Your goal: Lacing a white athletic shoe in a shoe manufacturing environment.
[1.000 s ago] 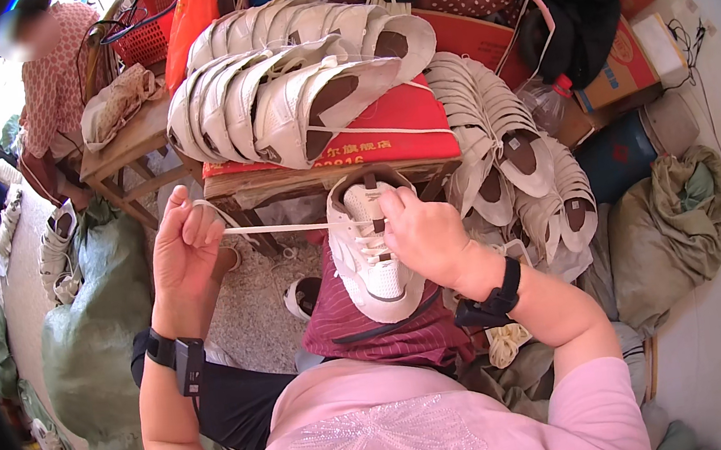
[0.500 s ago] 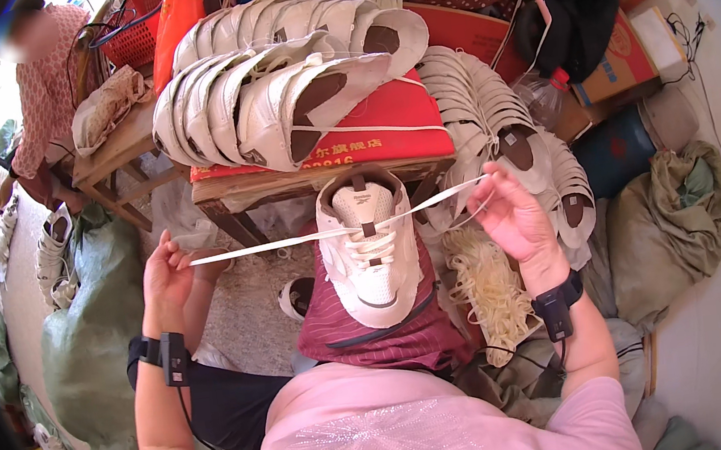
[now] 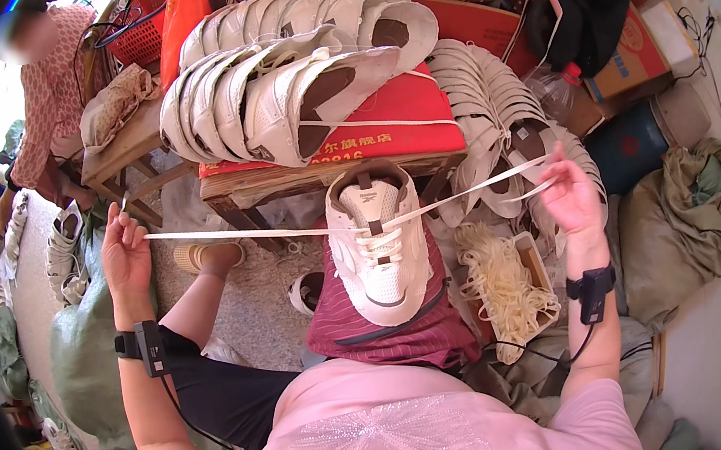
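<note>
- A white sneaker (image 3: pixel 380 263) sits mid-frame on burgundy cloth (image 3: pixel 327 319), toe toward the lower edge, a white lace (image 3: pixel 244 233) threaded through its front.
- The left hand (image 3: pixel 124 247), left of center, pinches one end of the lace between thumb and curled fingers.
- The right hand (image 3: pixel 572 192), right of center, appears to grip the other end at the fingertips, its remaining fingers loosely spread and a short tail trailing beneath.
- A second ago the right hand is at the shoe's eyelets; now both hands stand wide apart, farther out than half a second ago, with the sneaker between them.
- The two lengths now run nearly straight to either side, which suggests the slack is largely drawn out and the ends are close to even.
- The right hand's swing outward bares a bundle of pale laces (image 3: pixel 503 284) in a shallow box (image 3: pixel 539 268), right of the shoe.
- Nested shoe uppers (image 3: pixel 275 114) line a wooden stand (image 3: pixel 266 184), top center; another person (image 3: pixel 58 73) bends at upper left.
</note>
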`<state>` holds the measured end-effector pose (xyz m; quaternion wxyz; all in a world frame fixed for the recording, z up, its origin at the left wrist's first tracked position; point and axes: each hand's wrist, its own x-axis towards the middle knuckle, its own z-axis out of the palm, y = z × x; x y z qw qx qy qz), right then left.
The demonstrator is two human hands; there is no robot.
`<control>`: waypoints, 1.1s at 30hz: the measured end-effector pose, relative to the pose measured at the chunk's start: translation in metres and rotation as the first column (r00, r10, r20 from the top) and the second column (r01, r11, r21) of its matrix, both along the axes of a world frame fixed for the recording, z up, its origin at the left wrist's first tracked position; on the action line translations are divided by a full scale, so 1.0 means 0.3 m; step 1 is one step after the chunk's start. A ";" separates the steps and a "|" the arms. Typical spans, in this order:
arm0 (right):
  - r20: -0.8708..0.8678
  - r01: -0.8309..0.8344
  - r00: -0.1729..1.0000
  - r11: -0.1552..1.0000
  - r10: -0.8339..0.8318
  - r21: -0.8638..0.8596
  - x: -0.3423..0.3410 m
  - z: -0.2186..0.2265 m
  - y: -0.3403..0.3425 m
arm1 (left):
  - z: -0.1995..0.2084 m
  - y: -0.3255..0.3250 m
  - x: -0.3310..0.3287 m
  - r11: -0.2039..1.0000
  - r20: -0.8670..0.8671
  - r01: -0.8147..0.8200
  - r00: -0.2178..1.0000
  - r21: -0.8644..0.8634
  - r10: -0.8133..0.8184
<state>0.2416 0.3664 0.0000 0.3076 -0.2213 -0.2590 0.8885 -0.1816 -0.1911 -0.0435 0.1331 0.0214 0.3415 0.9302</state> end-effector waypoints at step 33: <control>0.851 -0.881 0.470 0.171 0.233 0.440 -0.390 0.031 -0.463 | 0.140 0.602 0.513 0.585 -0.809 -0.665 0.050 -0.464 -0.585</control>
